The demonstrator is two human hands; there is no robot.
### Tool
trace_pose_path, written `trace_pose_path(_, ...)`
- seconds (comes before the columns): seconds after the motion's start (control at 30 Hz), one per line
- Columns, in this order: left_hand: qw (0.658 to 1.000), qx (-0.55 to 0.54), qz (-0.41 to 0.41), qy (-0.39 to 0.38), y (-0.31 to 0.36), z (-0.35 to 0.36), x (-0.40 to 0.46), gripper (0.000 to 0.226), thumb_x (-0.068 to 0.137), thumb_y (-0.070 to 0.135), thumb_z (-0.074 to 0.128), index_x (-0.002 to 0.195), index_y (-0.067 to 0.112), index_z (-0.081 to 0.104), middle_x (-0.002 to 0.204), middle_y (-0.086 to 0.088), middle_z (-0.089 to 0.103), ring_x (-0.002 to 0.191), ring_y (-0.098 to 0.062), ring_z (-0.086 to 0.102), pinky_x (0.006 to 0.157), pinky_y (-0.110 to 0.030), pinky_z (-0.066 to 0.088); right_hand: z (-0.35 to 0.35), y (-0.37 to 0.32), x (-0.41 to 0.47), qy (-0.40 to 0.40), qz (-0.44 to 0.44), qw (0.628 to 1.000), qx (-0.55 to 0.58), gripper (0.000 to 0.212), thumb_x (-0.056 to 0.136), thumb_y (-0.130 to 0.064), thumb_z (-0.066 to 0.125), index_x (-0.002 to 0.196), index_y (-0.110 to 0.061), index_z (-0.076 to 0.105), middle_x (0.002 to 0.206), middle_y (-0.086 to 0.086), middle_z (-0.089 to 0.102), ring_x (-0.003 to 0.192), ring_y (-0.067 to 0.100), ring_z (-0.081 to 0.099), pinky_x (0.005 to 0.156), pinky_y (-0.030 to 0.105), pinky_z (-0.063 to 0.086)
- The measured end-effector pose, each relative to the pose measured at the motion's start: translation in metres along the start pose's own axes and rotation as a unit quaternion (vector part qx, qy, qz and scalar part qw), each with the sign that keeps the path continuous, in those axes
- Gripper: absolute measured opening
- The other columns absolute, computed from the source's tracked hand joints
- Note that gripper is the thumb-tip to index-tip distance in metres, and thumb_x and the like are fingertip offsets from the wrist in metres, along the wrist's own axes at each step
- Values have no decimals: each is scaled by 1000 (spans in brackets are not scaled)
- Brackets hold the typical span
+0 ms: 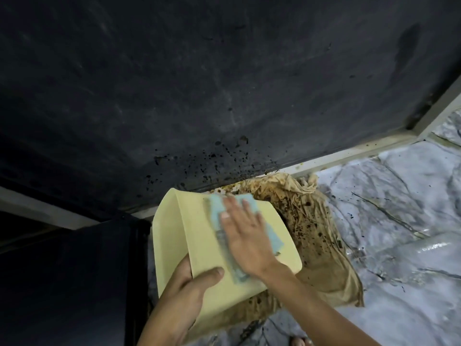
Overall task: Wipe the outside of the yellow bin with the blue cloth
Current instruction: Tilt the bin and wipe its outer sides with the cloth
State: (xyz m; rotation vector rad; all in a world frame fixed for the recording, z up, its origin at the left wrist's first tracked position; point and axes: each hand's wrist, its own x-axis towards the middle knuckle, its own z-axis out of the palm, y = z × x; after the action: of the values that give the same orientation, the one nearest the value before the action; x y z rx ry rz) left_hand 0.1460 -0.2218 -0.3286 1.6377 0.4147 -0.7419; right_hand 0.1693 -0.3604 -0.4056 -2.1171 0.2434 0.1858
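Head view shows me the yellow bin (194,248) tipped over a stained tan rag (314,221), my left hand (184,283) gripping its near edge, my right hand (247,236) flat on the blue cloth (217,208), so wiping looks midway, other sides apparently untouched.

You will find no legible text, label, brand, number or sign here. The yellow bin (174,248) shows plain faces with no marking. The blue cloth (215,208) carries no print. The stained brown cloth (314,221) beneath bears only blotches, and the dark wall (199,83) only specks and smears.
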Motion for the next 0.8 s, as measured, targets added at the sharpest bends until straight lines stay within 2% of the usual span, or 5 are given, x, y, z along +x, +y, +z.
trace_pose_path(0.17, 1000, -6, 12, 7, -4, -6, 1, 41, 91, -12, 60, 123, 12, 71, 117, -13, 81, 114, -28, 75, 94, -39, 59, 2, -30, 13, -56, -162, 985, 14, 47, 106, -50, 20, 153, -50, 16, 165, -25, 11, 152, -1, -4, 121, 30, -10)
trace_pose_path(0.4, 998, -47, -27, 36, -16, -24, 5, 32, 90, -5, 66, 115, 13, 71, 101, -4, 85, 104, -26, 74, 83, -36, 54, -21, 76, 55, 0, 105, 993, -59, 55, 104, -56, 17, 156, -39, 19, 168, -11, 15, 155, 14, 3, 125, 44, 2)
trace_pose_path(0.53, 998, -54, -22, 30, -20, -26, 6, 36, 88, -11, 62, 117, 8, 70, 96, -9, 86, 88, -23, 81, 75, -34, 61, 12, -11, 29, -73, -40, 988, -130, 58, 106, -48, 18, 160, -31, 2, 169, -11, 0, 154, 15, -10, 124, 45, -9)
trace_pose_path(0.63, 999, -32, -13, 20, -20, -26, 1, 48, 85, -12, 62, 127, 11, 67, 112, -10, 83, 105, -21, 79, 83, -31, 64, 29, -41, 1, -105, -172, 975, -94, 57, 105, -54, 20, 157, -40, 2, 167, -20, -3, 152, 5, -15, 120, 36, -17)
trace_pose_path(0.8, 997, -40, -47, 38, -23, -30, -5, 35, 91, -9, 62, 119, 10, 71, 106, -11, 85, 104, -30, 78, 93, -41, 55, -4, 58, 22, -45, -42, 990, -129, 74, 89, -76, 1, 156, -45, 1, 166, -18, -1, 154, 10, -8, 125, 45, -2)
